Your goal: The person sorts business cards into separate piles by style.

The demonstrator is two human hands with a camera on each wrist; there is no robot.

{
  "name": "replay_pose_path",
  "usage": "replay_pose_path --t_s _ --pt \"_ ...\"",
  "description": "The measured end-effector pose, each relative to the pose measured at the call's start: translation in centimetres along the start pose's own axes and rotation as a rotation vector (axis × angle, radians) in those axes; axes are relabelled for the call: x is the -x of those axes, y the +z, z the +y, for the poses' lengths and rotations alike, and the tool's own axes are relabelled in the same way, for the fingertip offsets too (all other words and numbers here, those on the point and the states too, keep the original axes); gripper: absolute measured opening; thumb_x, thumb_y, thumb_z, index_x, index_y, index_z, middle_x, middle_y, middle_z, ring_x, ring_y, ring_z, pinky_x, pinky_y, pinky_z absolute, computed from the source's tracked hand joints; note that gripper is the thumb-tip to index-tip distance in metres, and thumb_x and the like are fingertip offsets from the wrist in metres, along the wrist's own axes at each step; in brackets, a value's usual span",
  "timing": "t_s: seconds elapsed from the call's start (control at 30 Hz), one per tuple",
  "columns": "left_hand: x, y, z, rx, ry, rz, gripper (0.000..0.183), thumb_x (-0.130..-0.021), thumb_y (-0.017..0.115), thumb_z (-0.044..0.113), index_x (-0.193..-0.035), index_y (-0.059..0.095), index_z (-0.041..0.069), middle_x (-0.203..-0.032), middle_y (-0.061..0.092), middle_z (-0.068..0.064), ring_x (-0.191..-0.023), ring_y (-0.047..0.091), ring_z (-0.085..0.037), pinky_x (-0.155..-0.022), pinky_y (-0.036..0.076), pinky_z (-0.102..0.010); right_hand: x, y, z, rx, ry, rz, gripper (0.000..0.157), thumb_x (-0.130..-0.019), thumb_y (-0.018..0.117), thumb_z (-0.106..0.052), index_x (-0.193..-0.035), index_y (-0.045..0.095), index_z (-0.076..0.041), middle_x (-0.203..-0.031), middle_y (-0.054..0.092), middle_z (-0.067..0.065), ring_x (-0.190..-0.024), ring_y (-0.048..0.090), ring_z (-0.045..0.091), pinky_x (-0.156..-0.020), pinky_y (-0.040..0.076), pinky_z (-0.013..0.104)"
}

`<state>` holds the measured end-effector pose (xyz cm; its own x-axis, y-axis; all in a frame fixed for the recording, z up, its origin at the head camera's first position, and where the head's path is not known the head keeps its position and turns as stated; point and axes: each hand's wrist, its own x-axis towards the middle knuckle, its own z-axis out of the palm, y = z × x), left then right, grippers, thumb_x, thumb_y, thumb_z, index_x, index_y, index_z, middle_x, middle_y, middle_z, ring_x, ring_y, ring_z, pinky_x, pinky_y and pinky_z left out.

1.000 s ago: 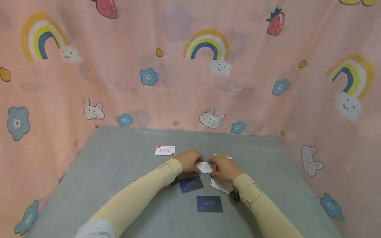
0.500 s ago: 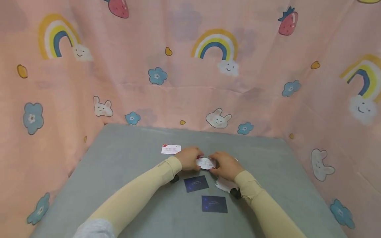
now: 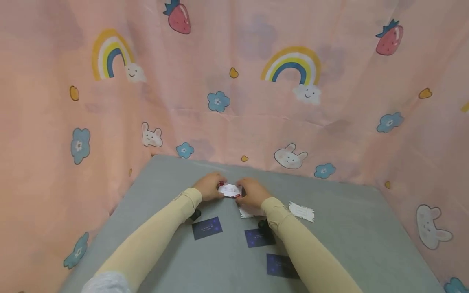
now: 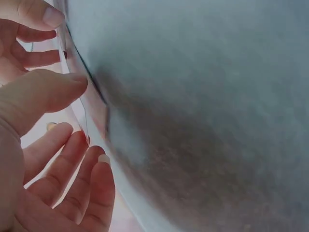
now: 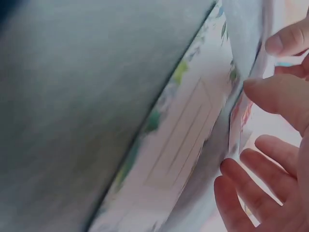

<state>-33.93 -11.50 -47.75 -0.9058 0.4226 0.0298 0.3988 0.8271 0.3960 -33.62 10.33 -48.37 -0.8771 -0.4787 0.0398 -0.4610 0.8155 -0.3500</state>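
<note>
Between my two hands is a white business card (image 3: pixel 230 190) with red flowers at its corners, near the back of the grey table. My left hand (image 3: pixel 209 186) pinches its left edge with thumb and fingertips. The right hand (image 3: pixel 253 192) does the same at the right edge. In the right wrist view, the red print (image 5: pixel 245 116) on the card shows beside the fingers. Next to it lies a white card with a leafy border (image 5: pixel 186 125), partly beneath my right hand in the head view. The other red-flowered card seen earlier does not show separately now.
Three dark blue cards lie nearer me: a left one (image 3: pixel 207 228), a middle one (image 3: pixel 258 237) and a front one (image 3: pixel 280 265) partly under my right forearm. A white card with a jagged border (image 3: pixel 301 211) lies to the right. A pink patterned curtain (image 3: pixel 249 134) encloses the table.
Both hands have moved left over the table with the card, reaching where the other red-flowered card lay. The view has turned left, and a third dark card beside the left forearm shows.
</note>
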Motion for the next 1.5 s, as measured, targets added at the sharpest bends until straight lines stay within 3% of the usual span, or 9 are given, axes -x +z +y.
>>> replay_pose_path --t_s 0.1,0.23,0.37,0.63,0.97,1.07,1.2,1.3,1.5 --pt "0.0 1.0 -0.6 0.008 0.0 -0.029 0.055 -0.084 0.083 0.026 -0.134 0.065 0.013 -0.122 0.065 -0.005 -0.105 0.06 -0.019 -0.095 0.05 -0.039 -0.2 0.7 -0.2 -0.009 -0.01 -0.044 0.054 -0.086 0.079 -0.027 -0.133 0.062 -0.007 -0.135 0.063 0.01 -0.127 0.059 0.028 -0.108 0.047 0.044" --pt "-0.4 1.6 -1.0 0.045 -0.012 -0.069 0.057 -0.084 0.081 0.027 -0.136 0.063 0.015 -0.127 0.065 -0.005 -0.113 0.061 -0.02 -0.1 0.05 -0.04 -0.4 0.9 -0.3 -0.036 0.003 -0.069 0.049 -0.087 0.079 -0.022 -0.13 0.064 -0.007 -0.129 0.065 0.009 -0.117 0.062 0.026 -0.102 0.05 0.044" --pt "-0.9 0.8 -1.3 0.071 -0.03 -0.077 0.059 -0.082 0.082 0.023 -0.137 0.062 0.012 -0.133 0.064 -0.007 -0.121 0.06 -0.023 -0.105 0.048 -0.041 -1.3 0.6 -0.6 -0.025 0.014 -0.054 0.047 -0.087 0.079 -0.02 -0.13 0.065 -0.009 -0.128 0.065 0.008 -0.115 0.063 0.025 -0.101 0.051 0.043" --pt "-0.8 -0.7 -0.8 0.089 -0.019 -0.107 0.06 -0.082 0.083 0.018 -0.137 0.061 0.008 -0.129 0.065 -0.01 -0.117 0.061 -0.024 -0.103 0.05 -0.041 -1.9 0.2 -1.0 -0.003 0.005 -0.039 0.051 -0.082 0.08 -0.017 -0.131 0.065 -0.01 -0.128 0.066 0.009 -0.119 0.062 0.029 -0.103 0.05 0.046" --pt "-1.7 -0.5 -1.1 0.004 -0.01 -0.134 0.06 -0.079 0.084 0.021 -0.135 0.064 0.012 -0.125 0.065 -0.005 -0.111 0.06 -0.019 -0.1 0.05 -0.038 -2.0 0.5 -0.4 0.018 -0.021 -0.031 0.051 -0.082 0.079 -0.02 -0.13 0.065 -0.011 -0.124 0.066 0.007 -0.114 0.063 0.025 -0.099 0.051 0.042" --pt "-1.4 -0.2 -0.8 -0.02 -0.001 -0.114 0.062 -0.079 0.084 0.023 -0.136 0.063 0.012 -0.125 0.062 -0.006 -0.107 0.059 -0.019 -0.097 0.051 -0.038 -1.0 0.0 0.1 -0.007 -0.027 -0.053 0.056 -0.086 0.078 -0.025 -0.136 0.06 -0.009 -0.132 0.064 0.009 -0.121 0.061 0.027 -0.105 0.049 0.044" --pt "0.1 0.2 0.4 -0.016 0.007 -0.046 0.064 -0.08 0.083 0.029 -0.138 0.061 0.013 -0.129 0.061 -0.007 -0.111 0.059 -0.02 -0.099 0.05 -0.039 1.9 -1.3 1.1 -0.031 -0.028 -0.052 0.061 -0.088 0.074 -0.028 -0.142 0.054 -0.008 -0.144 0.057 0.011 -0.136 0.052 0.03 -0.114 0.041 0.048" --pt "2.6 -0.1 1.5 0.033 0.001 -0.038 0.067 -0.08 0.083 0.033 -0.139 0.059 0.011 -0.13 0.062 -0.007 -0.117 0.059 -0.022 -0.104 0.048 -0.041 4.6 -2.0 1.7 0.005 -0.074 -0.009 0.06 -0.086 0.075 -0.027 -0.139 0.056 -0.006 -0.141 0.059 0.013 -0.133 0.054 0.032 -0.112 0.043 0.049" --pt "8.1 -1.7 3.4 0.045 -0.12 -0.17 0.084 -0.068 0.092 0.033 -0.137 0.058 0.0 -0.127 0.063 -0.014 -0.113 0.059 -0.026 -0.102 0.05 -0.042 8.6 -1.5 1.2 0.129 -0.138 0.042 0.056 -0.084 0.08 -0.03 -0.132 0.062 -0.007 -0.127 0.068 0.009 -0.121 0.062 0.028 -0.106 0.048 0.046"
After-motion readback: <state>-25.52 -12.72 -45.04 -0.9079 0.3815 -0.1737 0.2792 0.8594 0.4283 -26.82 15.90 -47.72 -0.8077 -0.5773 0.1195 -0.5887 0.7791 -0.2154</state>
